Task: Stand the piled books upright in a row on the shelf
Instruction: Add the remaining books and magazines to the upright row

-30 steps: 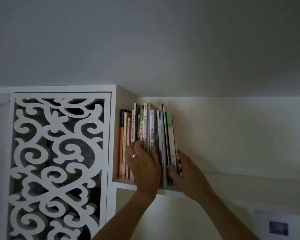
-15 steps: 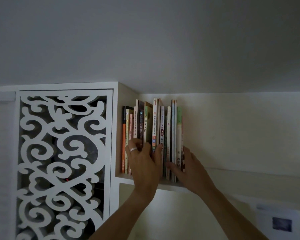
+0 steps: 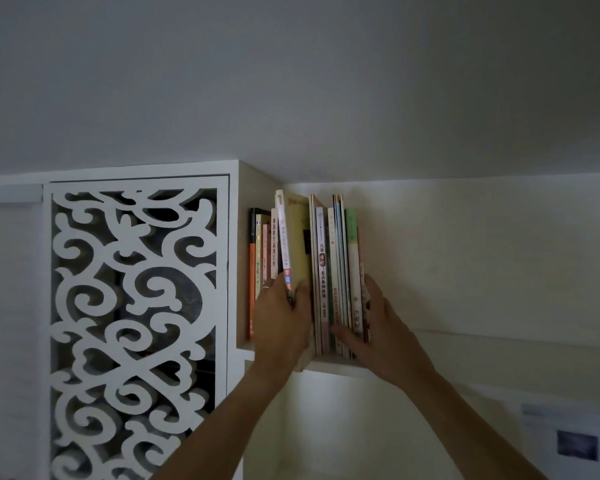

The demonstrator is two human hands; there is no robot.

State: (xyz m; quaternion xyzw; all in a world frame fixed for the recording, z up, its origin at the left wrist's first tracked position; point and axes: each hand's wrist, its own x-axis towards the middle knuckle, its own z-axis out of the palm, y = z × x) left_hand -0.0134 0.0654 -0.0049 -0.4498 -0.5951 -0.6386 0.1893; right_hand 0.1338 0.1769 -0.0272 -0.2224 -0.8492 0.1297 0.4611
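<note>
Both hands work the row at the shelf's (image 3: 343, 367) left end — left hand (image 3: 281, 327) pinches a pink-spined book (image 3: 284, 244) half out, right hand (image 3: 378, 327) braces the thin books (image 3: 340, 271), fingers flat; released, they could topple rightward.

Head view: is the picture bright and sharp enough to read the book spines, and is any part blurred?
Head view: dim overall; brightest on the wall behind the books and under the shelf. Large spine characters are readable, small print is not. The book gripped by the left hand looks slightly smeared. The right hand is dark but sharp.
</note>
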